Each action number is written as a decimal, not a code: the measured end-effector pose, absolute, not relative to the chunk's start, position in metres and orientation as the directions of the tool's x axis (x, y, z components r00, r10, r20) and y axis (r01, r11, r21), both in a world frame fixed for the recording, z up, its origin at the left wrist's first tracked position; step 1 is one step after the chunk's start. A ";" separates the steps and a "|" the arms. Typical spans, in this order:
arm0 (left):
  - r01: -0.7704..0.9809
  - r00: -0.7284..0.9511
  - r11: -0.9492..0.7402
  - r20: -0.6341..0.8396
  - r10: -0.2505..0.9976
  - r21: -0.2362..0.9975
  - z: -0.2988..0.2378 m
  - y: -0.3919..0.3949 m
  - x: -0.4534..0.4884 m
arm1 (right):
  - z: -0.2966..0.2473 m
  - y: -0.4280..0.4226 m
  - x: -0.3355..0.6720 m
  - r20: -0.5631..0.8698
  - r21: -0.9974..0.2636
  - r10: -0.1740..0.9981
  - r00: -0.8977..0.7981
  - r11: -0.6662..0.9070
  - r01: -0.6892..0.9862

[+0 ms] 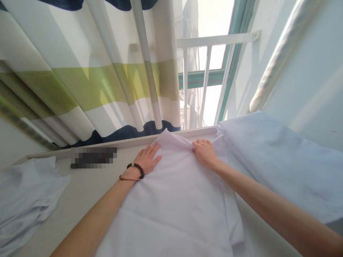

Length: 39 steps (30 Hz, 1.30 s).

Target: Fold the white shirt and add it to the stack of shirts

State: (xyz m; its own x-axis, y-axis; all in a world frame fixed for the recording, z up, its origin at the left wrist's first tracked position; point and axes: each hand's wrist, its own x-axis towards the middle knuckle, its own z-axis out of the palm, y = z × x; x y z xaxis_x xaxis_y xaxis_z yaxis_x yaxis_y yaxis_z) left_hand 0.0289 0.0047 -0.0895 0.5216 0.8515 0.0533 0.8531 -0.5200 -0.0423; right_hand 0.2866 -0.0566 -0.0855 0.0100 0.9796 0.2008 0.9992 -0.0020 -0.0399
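A white cloth garment (177, 200) lies spread in front of me, its far edge raised in a small peak near the ledge. My left hand (147, 157), with a dark bead bracelet and a thin cord at the wrist, rests flat on the garment's left edge with its fingers stretched out. On the far right part of the cloth, my right hand (205, 151) has its fingers curled closed, pinching the fabric. Folds run across the cloth between both hands. The garment's near end passes out of view at the bottom.
More white cloth lies folded at the right (284, 160) and crumpled at the left (26, 200). A dark pixelated object (93, 157) sits by the back ledge. Behind stand a striped curtain (107, 85), a white railing (214, 41) and a bright window.
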 end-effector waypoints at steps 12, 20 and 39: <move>0.982 0.130 -0.130 -0.015 0.991 -0.136 -0.103 -0.058 0.013 | -0.100 -0.009 0.262 0.335 0.002 0.911 -0.241 0.255 0.967; 0.775 -0.195 0.102 0.083 0.977 0.624 -0.090 0.031 -0.006 | -0.101 -0.015 0.282 0.473 -0.123 0.881 -0.006 0.073 0.990; 0.008 -0.114 0.009 -0.008 0.993 1.000 -0.095 0.059 -0.042 | -0.095 0.014 0.328 -0.027 -0.916 0.994 0.109 -0.068 0.395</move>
